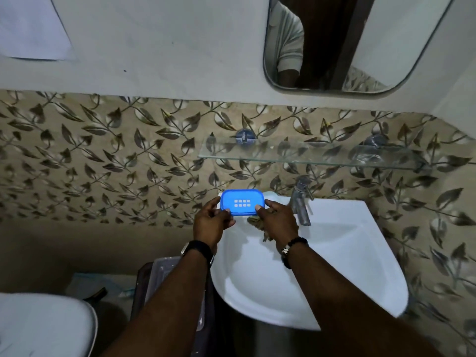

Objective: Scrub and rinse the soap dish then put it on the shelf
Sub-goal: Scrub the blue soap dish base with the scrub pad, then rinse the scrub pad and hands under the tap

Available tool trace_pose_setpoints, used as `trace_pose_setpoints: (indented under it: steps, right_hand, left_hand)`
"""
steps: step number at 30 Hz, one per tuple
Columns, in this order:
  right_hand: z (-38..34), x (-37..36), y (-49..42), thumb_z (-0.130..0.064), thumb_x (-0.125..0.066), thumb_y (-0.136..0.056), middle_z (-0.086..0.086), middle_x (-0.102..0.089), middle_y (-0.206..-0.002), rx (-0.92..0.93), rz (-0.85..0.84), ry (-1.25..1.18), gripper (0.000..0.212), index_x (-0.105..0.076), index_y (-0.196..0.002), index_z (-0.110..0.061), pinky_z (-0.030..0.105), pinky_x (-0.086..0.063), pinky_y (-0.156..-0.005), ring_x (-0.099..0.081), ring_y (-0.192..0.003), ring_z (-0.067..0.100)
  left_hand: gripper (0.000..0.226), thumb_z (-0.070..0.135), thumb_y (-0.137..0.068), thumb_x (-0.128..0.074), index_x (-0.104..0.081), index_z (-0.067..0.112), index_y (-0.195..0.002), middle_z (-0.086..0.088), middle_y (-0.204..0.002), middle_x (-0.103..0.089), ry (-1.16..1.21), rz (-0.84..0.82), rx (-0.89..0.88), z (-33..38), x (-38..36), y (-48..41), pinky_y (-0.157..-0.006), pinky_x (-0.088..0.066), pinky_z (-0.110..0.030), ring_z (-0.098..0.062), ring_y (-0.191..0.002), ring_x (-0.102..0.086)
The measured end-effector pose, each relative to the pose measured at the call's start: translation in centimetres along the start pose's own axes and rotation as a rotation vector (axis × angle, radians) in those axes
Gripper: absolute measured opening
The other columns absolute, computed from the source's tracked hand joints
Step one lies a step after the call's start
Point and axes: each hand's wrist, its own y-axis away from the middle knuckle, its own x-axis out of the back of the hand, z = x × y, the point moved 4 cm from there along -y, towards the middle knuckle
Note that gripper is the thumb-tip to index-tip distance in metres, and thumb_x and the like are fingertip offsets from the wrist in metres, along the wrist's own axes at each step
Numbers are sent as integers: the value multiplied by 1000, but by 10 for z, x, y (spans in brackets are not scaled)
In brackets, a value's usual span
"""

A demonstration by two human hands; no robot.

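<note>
A blue soap dish (242, 202) with a grid of small drain holes is held level over the back left corner of the white sink (334, 253). My left hand (212, 222) grips its left end. My right hand (277, 220) grips its right end and also holds a brownish scrubber (255, 220) tucked under the palm. The glass shelf (306, 153) is fixed to the tiled wall above the dish, bare apart from a clear suction piece at its right.
A metal tap (300, 199) stands just right of my right hand. A mirror (347, 42) hangs above the shelf. A white toilet lid (43, 325) sits at lower left, and a dark bin (164, 287) stands beside the sink.
</note>
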Motion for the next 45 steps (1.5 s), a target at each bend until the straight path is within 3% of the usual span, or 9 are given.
trace_pose_setpoints:
  steps: [9,15,20,23,28,32,35,39,45]
  right_hand:
    - [37,-31,-41,-27,-70,-89,10,-73,-85,-47,-160,-31,22,-68,-110,-27,40,-57,-69,-65,-70,19]
    - [61,-50,-66,-29,-69,-90,4,-72,-114,-53,-270,9,42,-61,-131,-22,42,-55,-94,-68,-100,21]
    - [70,-57,-74,-36,-68,-90,8,-76,-88,-96,-322,57,33,-60,-121,-26,31,-51,-55,-63,-57,16]
    - [72,-59,-76,-38,-68,-90,9,-75,-88,-152,-333,41,44,-51,-128,-27,27,-46,-49,-66,-58,17]
    - [73,-59,-81,-38,-69,-89,5,-75,-88,-151,-328,38,47,-48,-131,-31,23,-44,-45,-64,-54,13]
    - [76,-59,-83,-46,-70,-85,-2,-72,-91,-136,-263,107,41,-57,-118,-25,36,-59,-62,-68,-68,16]
    - [76,-56,-80,-53,-68,-83,-3,-67,-98,-131,-179,180,48,-56,-117,-22,46,-60,-78,-70,-85,25]
    - [74,-53,-75,-54,-68,-83,-5,-67,-100,-113,-139,153,51,-56,-121,-23,38,-57,-82,-66,-85,15]
    - [69,-50,-69,-56,-65,-83,1,-71,-107,-107,-89,72,52,-58,-124,-24,43,-55,-89,-68,-95,22]
  left_hand:
    - [52,-7,-89,-64,-55,7,-138,-16,-81,-66,-42,120,114,-47,0,-53,-67,-63,-31,-23,-67,-65]
    - [47,-5,-89,-65,-58,9,-134,-6,-74,-70,-164,162,110,-66,4,-82,-60,-61,-26,-17,-60,-67]
    - [33,-1,-91,-66,-65,4,-124,-9,-90,-68,-420,159,-61,-62,0,-86,-54,-57,-19,-20,-67,-63]
    - [16,1,-88,-69,-74,3,-103,-2,-72,-67,-626,186,-185,-55,-7,-87,-48,-52,-16,-14,-56,-61]
    - [22,4,-84,-74,-70,-2,-105,-15,-89,-69,-788,162,-229,-60,-8,-93,-54,-43,-4,-23,-71,-61]
    - [44,17,-86,-74,-63,2,-126,-22,-114,-64,-931,231,-231,-64,-6,-87,-83,-43,-27,-33,-102,-60]
    - [45,22,-87,-75,-63,3,-126,-20,-112,-60,-890,310,-352,-63,-10,-71,-79,-38,-19,-26,-94,-60]
    - [31,14,-85,-77,-70,4,-114,-16,-101,-59,-838,200,-534,-62,-24,-53,-73,-52,-31,-26,-77,-62]
    - [22,12,-89,-73,-73,4,-109,-10,-99,-68,-823,53,-530,-67,-31,-44,-75,-49,-18,-21,-81,-63]
